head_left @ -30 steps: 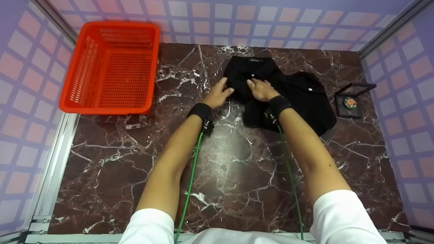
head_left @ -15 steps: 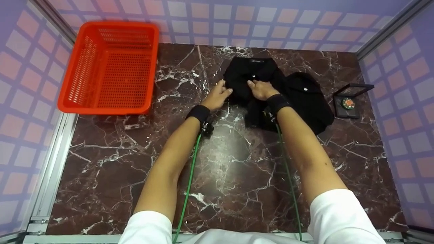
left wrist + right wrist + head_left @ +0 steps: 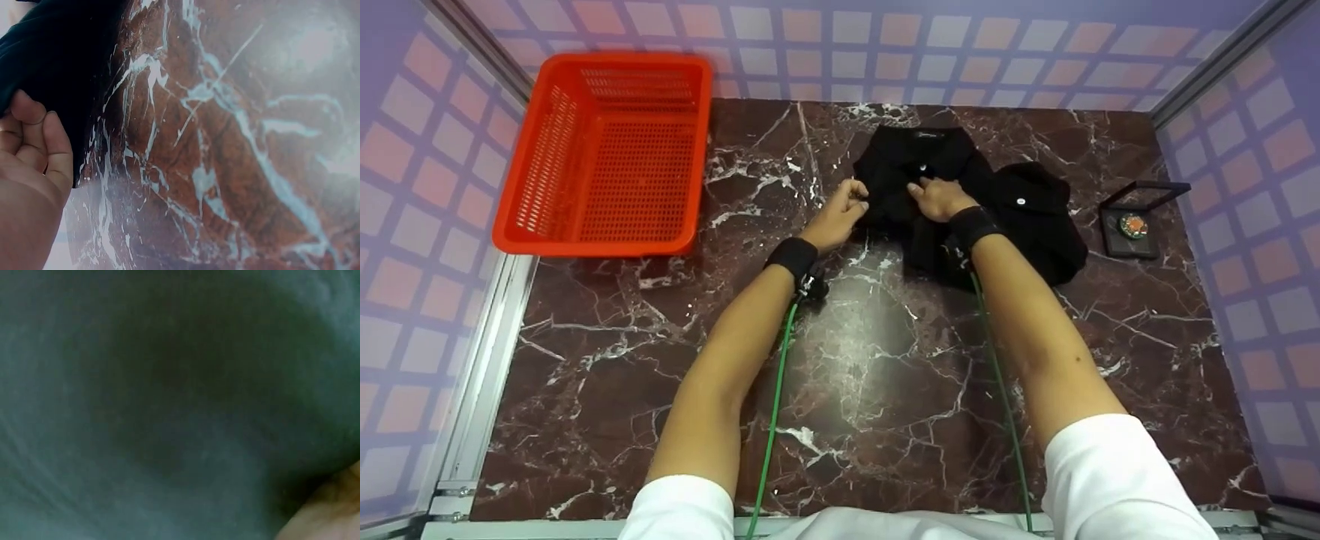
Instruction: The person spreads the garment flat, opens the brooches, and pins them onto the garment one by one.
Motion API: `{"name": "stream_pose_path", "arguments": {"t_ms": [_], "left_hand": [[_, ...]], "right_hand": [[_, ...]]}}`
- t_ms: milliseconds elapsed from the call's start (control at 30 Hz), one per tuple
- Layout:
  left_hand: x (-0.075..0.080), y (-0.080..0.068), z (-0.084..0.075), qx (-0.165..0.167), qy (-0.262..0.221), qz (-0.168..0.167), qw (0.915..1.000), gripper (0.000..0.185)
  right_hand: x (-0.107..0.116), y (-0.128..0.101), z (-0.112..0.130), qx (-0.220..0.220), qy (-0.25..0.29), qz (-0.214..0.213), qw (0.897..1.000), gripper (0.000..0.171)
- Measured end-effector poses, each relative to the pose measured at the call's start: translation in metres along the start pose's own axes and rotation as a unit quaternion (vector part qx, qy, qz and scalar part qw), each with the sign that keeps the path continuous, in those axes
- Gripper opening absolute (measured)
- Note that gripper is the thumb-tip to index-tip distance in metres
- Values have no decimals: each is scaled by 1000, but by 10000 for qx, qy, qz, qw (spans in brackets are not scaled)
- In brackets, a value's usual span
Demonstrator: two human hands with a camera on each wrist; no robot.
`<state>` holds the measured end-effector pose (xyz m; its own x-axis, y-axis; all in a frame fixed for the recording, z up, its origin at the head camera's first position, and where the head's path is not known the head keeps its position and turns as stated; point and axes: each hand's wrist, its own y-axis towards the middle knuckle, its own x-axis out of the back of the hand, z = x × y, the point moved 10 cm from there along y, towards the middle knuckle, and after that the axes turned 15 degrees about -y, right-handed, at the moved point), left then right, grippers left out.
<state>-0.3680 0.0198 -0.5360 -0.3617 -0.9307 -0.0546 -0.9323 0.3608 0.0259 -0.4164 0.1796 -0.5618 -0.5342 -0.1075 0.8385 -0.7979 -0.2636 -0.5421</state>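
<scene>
– Principal item and place?
– Black garment (image 3: 1005,199), one, two pale buttons (image 3: 1021,201) showing; lies right of centre on the worktop (image 3: 847,420), label (image 3: 928,135) at the far edge.
– Left hand (image 3: 836,217)?
– Fingers bent, pinching the garment's left edge.
– Right hand (image 3: 941,201)?
– On top of the garment, just beside the farther button; whether it grips cloth, cannot tell.
– Other stock?
– Red perforated basket (image 3: 592,247), one, far left corner; small black case (image 3: 1132,250), one, standing open right of the garment, round patterned disc (image 3: 1133,225) on its base.
</scene>
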Motion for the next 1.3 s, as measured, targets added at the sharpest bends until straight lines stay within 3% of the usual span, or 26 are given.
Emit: {"name": "stream_pose_path", "arguments": {"t_ms": [267, 500, 633, 767, 867, 967, 1033, 1133, 1233, 1300], "left_hand": [[-1, -6, 0, -56, 160, 77, 9998, 12], [9, -8, -1, -119, -545, -417, 9976, 17], [16, -8, 4, -64, -893, -639, 9939, 39], [24, -11, 12, 82, -989, -801, 9918, 75], [28, -13, 21, 405, -699, -915, 9925, 99], [30, -15, 31, 916, -95, -1033, 9904, 108], [30, -16, 37, 1190, 267, -1118, 9862, 106], [28, -15, 37, 1272, 642, -1234, 9821, 85], [23, -14, 33, 1190, 617, -1462, 9801, 58], [18, -15, 33, 1200, 323, -1658, 9783, 48]], "right_hand": [[0, 0, 0, 183, -203, -25, 9996, 63], [2, 0, 1, 315, -197, -82, 9993, 62], [0, -1, 0, 321, -215, 3, 9993, 63], [-2, 0, 0, 317, -259, 32, 9992, 64], [-3, 1, 0, 323, -288, 30, 9991, 65], [-4, 1, 0, 331, -274, 18, 9991, 66], [-4, 1, 0, 332, -264, 3, 9991, 66], [-3, 1, 0, 318, -264, -3, 9991, 66], [-2, 1, -1, 311, -271, -11, 9992, 65], [-1, 0, -2, 308, -265, -9, 9992, 64]]}}
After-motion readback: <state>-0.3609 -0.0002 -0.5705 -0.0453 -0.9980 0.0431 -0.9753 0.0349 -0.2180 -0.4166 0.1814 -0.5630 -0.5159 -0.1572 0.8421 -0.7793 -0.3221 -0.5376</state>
